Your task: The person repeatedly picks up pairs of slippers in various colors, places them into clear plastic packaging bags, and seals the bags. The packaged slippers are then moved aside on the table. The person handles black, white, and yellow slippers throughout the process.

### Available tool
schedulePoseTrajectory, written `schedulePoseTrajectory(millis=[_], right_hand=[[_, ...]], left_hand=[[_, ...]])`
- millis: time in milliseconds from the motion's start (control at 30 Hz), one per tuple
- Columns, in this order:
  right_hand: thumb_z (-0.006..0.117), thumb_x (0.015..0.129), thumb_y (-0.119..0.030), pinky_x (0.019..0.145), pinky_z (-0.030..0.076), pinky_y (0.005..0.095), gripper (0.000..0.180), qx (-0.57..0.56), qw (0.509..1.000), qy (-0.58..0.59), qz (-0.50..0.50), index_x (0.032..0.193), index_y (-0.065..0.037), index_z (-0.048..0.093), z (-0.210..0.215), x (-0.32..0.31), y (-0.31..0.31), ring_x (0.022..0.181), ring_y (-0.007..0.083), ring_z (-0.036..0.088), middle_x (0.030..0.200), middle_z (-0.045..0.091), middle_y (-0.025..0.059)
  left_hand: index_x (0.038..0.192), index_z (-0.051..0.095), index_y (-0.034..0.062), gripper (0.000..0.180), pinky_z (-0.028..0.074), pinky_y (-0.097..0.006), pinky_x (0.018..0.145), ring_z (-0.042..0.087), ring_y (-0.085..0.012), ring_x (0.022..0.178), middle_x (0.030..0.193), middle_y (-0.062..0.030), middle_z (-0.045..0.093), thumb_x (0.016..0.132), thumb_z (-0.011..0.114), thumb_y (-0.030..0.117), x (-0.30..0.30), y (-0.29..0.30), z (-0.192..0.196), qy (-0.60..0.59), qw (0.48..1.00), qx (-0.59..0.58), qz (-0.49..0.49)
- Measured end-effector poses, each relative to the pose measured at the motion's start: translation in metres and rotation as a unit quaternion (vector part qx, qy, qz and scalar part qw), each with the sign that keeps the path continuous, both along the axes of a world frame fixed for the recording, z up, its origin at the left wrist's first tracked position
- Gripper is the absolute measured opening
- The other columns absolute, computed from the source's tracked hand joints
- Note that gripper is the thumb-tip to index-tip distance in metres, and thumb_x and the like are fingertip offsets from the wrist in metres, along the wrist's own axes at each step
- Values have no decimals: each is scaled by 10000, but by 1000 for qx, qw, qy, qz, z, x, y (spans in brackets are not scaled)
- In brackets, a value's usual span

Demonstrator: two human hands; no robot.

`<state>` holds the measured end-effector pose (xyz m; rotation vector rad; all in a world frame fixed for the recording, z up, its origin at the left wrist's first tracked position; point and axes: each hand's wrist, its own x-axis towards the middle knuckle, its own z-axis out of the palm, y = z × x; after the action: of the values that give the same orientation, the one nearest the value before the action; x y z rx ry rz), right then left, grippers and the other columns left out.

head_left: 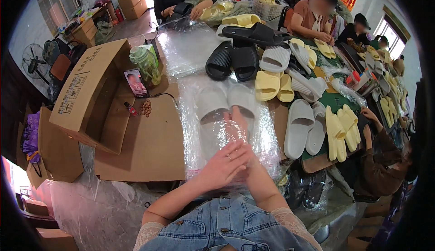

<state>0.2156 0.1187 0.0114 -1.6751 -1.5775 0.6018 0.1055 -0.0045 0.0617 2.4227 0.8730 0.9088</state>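
Light-grey slides (213, 100) lay inside a clear plastic bag (191, 131), my right hand (236, 129) under its film, left hand (224, 165) across that wrist, neither grip tellable; apparently mid-bagging, next move likely calling for smooth withdrawal.

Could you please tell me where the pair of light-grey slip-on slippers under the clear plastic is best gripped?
Probably by the broad light-grey straps, from the near side, fingers beneath and thumbs above. The slippers lie with their toes pointing away, so the straps' openings face the person; the bare right hand is by the right-hand slipper's opening.
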Motion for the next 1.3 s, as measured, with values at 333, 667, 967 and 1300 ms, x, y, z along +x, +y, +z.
schedulePoseTrajectory(millis=[333, 667, 967, 1300], right_hand=[[750, 888, -315, 783, 537, 479, 422, 72, 995, -17, 65, 1118, 0, 592, -17, 17, -15, 895, 421, 672, 1035, 674, 225], [710, 923, -275, 835, 542, 463, 407, 59, 987, -15, 150, 1198, -10, 569, -17, 31, -37, 1017, 418, 664, 1094, 670, 247], [837, 750, -204, 839, 527, 398, 513, 296, 882, -69, 360, 1222, -122, 656, -4, 146, -155, 1042, 252, 647, 1051, 673, 129], [636, 855, 7, 612, 491, 405, 438, 168, 958, -221, 78, 1282, -88, 643, 26, 136, -120, 679, 257, 624, 798, 626, 102]], left_hand=[[1481, 489, 105, 607, 283, -558, 1189, 248, -519, 1471, 1611, -261, 279, 904, 669, 160, -40, -13, -26, 59, 964, -18, 260], [1524, 404, 77, 696, 287, -535, 1185, 298, -506, 1442, 1576, -312, 296, 888, 661, 192, -48, -22, -23, 76, 954, -17, 288], [1553, 320, 35, 807, 525, -431, 681, 659, -276, 687, 753, -84, 631, 878, 706, 252, -84, -39, -35, 79, 907, -221, 349], [1448, 554, 180, 605, 518, -373, 663, 611, -254, 620, 733, -108, 603, 864, 585, 25, -100, -40, -38, -78, 899, -141, 408]])
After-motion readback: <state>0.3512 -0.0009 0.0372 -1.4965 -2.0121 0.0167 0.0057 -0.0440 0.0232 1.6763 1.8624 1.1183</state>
